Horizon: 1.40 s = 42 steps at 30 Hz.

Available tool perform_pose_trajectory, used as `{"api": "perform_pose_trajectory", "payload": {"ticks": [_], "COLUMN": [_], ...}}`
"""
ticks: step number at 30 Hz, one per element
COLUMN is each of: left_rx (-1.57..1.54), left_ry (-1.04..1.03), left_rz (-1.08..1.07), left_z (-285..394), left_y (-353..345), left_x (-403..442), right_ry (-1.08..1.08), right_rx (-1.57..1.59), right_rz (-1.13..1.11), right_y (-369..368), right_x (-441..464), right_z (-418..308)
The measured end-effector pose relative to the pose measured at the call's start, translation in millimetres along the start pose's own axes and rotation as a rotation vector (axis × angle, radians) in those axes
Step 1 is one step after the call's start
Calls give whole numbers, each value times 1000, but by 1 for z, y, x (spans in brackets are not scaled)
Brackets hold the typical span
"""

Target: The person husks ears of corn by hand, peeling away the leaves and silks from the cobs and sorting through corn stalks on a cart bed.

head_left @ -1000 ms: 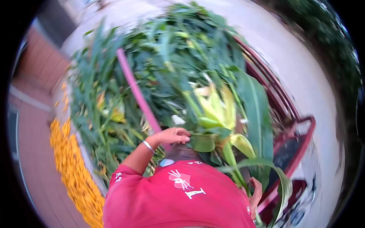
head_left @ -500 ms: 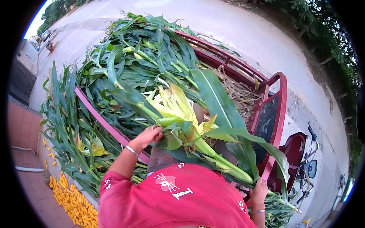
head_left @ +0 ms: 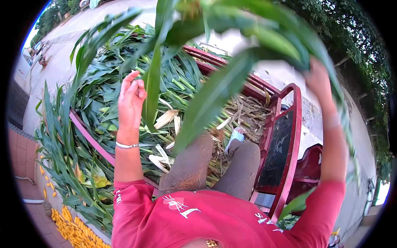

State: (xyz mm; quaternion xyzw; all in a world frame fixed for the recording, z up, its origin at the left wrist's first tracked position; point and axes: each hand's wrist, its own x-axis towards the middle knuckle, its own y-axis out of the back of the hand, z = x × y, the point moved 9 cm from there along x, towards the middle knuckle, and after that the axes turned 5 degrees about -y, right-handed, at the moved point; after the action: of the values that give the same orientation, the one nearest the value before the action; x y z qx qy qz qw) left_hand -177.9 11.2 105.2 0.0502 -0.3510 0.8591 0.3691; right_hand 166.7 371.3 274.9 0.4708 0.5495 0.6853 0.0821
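1. Right hand (head_left: 318, 78): up high, and in this view just beyond the red end frame of the cart (head_left: 296, 124). It's blurry, but it looks clenched around the stalk.
2. Stalk (head_left: 275, 41): big, green and leafy, up in the air above the cart, arching over from the right hand. Pretty smeared too. One broad leaf dangles over the middle of the cart.
3. Left hand (head_left: 131, 97): raised over the cart, a bit inward of its pink side rail (head_left: 93, 138). Fingers are half bent and loose, so basically an open grip. Silver bracelet (head_left: 127, 145) on that wrist.
4. Pile (head_left: 99, 84): more green stalks, heaped in the cart and also outside its side rail.
5. Husks (head_left: 165, 119): pale ones, lying on the pile in the cart.
6. Legs (head_left: 186, 165): in the cart, with reddish silk (head_left: 190, 181) stuck to one thigh.
7. Dry leaves (head_left: 252, 109): on the cart's bed, near the end frame.
8. Cobs (head_left: 78, 229): orange-yellow, on the ground outside the cart, past the side rail.
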Motion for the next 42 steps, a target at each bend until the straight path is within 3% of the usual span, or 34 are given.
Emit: {"api": "perform_pose_trajectory", "payload": {"ticks": [3, 4, 5, 6, 7, 8, 9, 10, 12, 14, 16, 17, 19, 23, 25, 30, 38, 41, 42], "left_rx": [79, 162, 206, 223, 240, 344, 449, 505, 452, 626, 880, 1151, 1358, 1589, 1750, 1901, 1877, 1843, 1562], "left_ry": [136, 187, 234, 311, 392, 453, 501, 586, 744, 847, 873, 659, 731, 756, 590, 524, 579, 418, 562], "left_rz": [-51, -29, -61, -70, -72, -49, -33, 48, 229, 321, 246, 57, -33, -233, -545, -711, -791, -750, -354], "left_z": [-40, -52, -71, -89, -105, -120, -134, -149, -178, -189, -191, -191, -171, -158, -164, -191, -204, -198, -190], "left_y": [-12, -13, -5, 6, 21, 47, 76, 110, 182, 244, 292, 314, 294, 267, 244, 267, 285, 284, 323], "left_x": [-18, -32, -47, -62, -82, -100, -115, -135, -181, -229, -276, -292, -312, -333, -330, -347, -345, -354, -379], "right_ry": [272, 3, 110, 122, 243, 287, 71, 250, 376, 275, 231, 276, 84, -13, -55, -164, -255, -332, -381], "right_rx": [-293, -59, -153, -54, -16, -43, -285, -172, -78, -45, -62, -26, -64, -68, -83, -6, 104, 202, 211], "right_rz": [587, 406, 477, 318, 410, 196, -132, -44, 28, -196, -427, -397, -607, -757, -811, -924, -1117, -1103, -1097], "right_y": [-5, -21, -50, -67, -92, -141, -168, -218, -264, -295, -340, -355, -374, -415, -438, -513, -646, -687, -700], "right_x": [121, 153, 168, 159, 137, 116, 115, 103, 36, -25, -81, -110, -151, -199, -216, -259, -336, -349, -351], "right_z": [-53, -85, -98, -119, -132, -135, -136, -126, -114, -95, -66, -52, -28, -5, -1, -3, -9, -5, -2]}}
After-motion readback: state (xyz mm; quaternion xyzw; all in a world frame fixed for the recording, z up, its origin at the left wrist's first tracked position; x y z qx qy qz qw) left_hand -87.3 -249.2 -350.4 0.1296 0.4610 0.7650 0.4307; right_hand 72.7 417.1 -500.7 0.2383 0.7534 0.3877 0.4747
